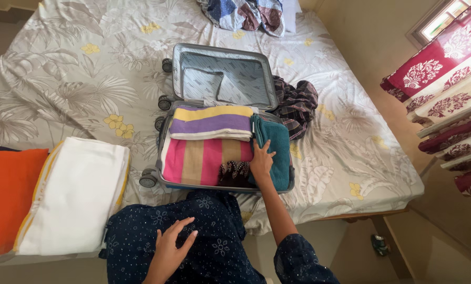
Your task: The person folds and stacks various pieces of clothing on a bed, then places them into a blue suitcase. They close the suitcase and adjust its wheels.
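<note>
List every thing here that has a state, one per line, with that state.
suitcase: open, lid back
teal towel: folded, packed
striped towels: folded, packed
white cloth: folded on bed
orange cloth: folded
checked garment: crumpled
right hand: open on teal towel
left hand: open, empty

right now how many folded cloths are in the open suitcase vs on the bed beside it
In the grey hard-shell suitcase: 3 (yellow-purple striped towel, pink-tan striped towel, teal towel under the right hand)
Beside it: 2 (white cloth, orange cloth)
Total: 5

orange cloth (pixel 9 197): cut by left edge | curtain (pixel 451 100): cut by right edge | right hand (pixel 260 160): covers part of teal towel (pixel 275 144) | floor item (pixel 380 245): too small to tell
</note>
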